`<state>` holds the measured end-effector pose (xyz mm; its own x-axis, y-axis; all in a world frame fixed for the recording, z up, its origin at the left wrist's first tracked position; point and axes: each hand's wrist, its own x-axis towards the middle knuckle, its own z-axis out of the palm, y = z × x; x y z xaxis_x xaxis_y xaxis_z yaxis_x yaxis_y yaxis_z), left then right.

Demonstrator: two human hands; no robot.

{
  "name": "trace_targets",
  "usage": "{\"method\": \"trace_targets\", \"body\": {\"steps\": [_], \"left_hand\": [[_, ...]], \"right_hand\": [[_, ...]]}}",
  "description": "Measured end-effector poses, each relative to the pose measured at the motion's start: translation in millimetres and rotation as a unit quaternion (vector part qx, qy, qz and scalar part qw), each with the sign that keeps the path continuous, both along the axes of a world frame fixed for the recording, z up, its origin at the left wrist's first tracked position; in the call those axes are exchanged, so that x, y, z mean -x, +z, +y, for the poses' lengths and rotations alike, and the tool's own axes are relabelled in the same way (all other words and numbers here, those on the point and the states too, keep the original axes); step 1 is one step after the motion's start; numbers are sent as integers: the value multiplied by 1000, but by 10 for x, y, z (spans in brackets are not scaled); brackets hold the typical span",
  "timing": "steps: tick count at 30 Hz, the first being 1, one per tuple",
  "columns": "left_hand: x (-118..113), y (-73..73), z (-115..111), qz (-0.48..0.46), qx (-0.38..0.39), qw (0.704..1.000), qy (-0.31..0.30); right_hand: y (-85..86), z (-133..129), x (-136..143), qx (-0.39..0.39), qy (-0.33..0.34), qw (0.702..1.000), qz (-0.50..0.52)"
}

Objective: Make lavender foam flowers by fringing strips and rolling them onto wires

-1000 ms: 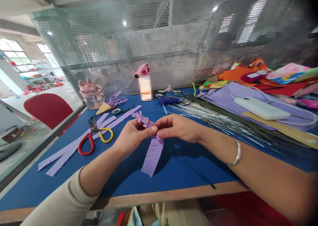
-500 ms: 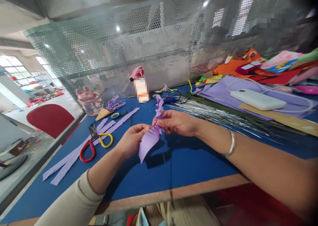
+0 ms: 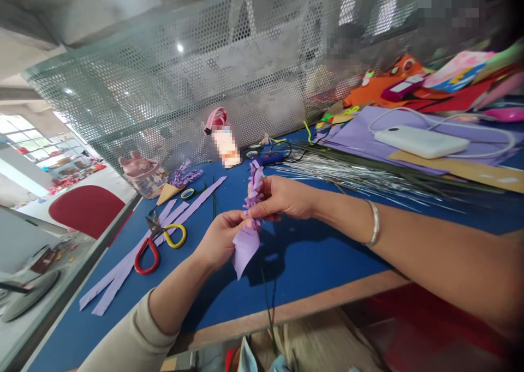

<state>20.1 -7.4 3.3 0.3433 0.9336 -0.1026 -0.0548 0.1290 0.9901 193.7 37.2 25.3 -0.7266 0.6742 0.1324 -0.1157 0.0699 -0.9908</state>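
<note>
Between my two hands is a fringed purple paper strip, its upper part wound into a curly flower spike. My left hand pinches the strip low down, with the uncut tail hanging below the fingers. Higher up, my right hand has thumb and fingers closed around the wound part. A thin green wire stem reaches down from beneath the hands past the table edge. Left of my left hand lie scissors with one red and one yellow handle, resting across flat purple paper strips.
On the blue table stand a pink-lidded jar and a phone. Near them lie a purple curled piece and a tape roll. Wires, purple sheets and a white power bank fill the right side.
The loose fringed tail has become shorter, with more of it gathered into the curled part. Both hands sit slightly further left and still grip it; the whole view has shifted a little.
</note>
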Motion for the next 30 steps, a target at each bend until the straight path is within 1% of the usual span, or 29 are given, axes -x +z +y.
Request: {"method": "trace_targets", "body": {"steps": [3, 5, 8, 10, 13, 16, 18, 20, 22, 24, 26, 28, 30], "left_hand": [[8, 18, -15, 24, -36, 999, 8], [14, 35, -23, 52, -81, 995, 18], [15, 49, -35, 106, -152, 982, 23], [12, 42, -41, 140, -177, 974, 24], [1, 14, -50, 171, -188, 967, 29], [-9, 2, -62, 173, -187, 967, 17], [0, 14, -65, 177, -194, 965, 6], [27, 35, -55, 202, -210, 957, 8], [63, 52, -30, 215, -217, 951, 35], [87, 59, 1, 182, -207, 958, 74], [83, 59, 21, 116, -185, 972, 86], [51, 57, 19, 60, -153, 985, 60], [10, 55, 1, 26, -119, 992, 28]], "right_hand": [[-13, -1, 14, 7, -13, 1000, 14], [-24, 3, 29, 11, -18, 1000, 12], [-30, 0, 52, 14, -18, 1000, 0], [-25, -11, 60, 17, -28, 999, -6], [-17, -19, 52, 23, -45, 999, 1], [-19, 9, 12, 23, -14, 1000, 10], [-23, 41, -21, 7, 2, 1000, 12], [-22, 69, -44, -14, -16, 1000, 11], [-13, 82, -51, -25, -49, 998, 6], [1, 79, -42, -23, -73, 997, -6], [11, 63, -20, -25, -85, 996, -33], [9, 40, 8, -30, -83, 994, -68], [-4, 16, 37, -33, -79, 992, -89]]}}
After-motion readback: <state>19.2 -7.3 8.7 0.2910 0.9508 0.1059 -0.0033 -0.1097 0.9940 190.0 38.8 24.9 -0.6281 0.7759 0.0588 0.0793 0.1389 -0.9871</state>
